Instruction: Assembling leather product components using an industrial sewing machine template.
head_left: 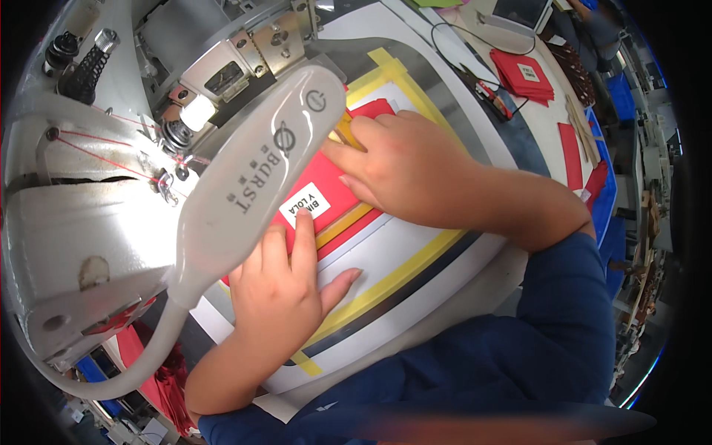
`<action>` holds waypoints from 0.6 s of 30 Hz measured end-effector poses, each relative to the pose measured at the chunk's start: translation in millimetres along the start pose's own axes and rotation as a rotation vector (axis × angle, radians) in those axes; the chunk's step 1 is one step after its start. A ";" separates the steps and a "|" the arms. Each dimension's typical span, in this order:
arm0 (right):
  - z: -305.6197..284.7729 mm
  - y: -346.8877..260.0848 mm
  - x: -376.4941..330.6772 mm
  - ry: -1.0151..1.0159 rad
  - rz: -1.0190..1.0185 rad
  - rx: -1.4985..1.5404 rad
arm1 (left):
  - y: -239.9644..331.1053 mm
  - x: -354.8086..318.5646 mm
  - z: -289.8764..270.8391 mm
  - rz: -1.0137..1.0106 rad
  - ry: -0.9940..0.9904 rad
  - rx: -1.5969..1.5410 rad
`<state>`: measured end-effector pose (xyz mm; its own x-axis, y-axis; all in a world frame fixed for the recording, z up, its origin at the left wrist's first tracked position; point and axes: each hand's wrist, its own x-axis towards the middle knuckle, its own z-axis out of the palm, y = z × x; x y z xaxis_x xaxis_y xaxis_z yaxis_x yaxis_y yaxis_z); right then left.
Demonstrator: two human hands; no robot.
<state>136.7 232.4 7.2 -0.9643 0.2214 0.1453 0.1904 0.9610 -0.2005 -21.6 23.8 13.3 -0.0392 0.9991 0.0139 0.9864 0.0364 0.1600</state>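
A piece of red fabric (332,178) with a white label (305,206) lies on a white sheet under a sewing machine. My left hand (278,285) rests on it, fingers stretched out and thumb apart; the index fingertip touches the label. My right hand (411,159) is on the fabric's far right part with its fingers bent and closed, close to a yellow strip (343,135). What those fingers grip, if anything, is hidden. Another yellow strip (347,224) runs along the fabric's near edge. A lamp head covers part of the fabric.
The grey-white lamp head (259,163) on a bent neck hangs over the work, beside the sewing machine (89,230) with red thread. Yellow tape (393,278) borders the white sheet. Labelled red pieces (521,78), small snips (493,100) and a cable lie at the far right.
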 end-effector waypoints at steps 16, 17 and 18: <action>7.6 2.7 -15.4 -0.038 -0.051 0.075 | -9.7 70.7 13.0 0.072 0.167 -0.110; 5.0 1.4 -17.4 -0.037 -0.041 0.084 | -10.6 72.5 13.3 0.078 0.155 -0.111; 0.5 0.2 -18.3 -0.081 -0.045 0.102 | -12.0 74.3 12.6 0.085 0.170 -0.110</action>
<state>154.3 228.5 4.0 -0.9840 0.1599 0.0788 0.1304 0.9469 -0.2938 -34.4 97.8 0.0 0.0078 0.9805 0.1966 0.9645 -0.0593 0.2575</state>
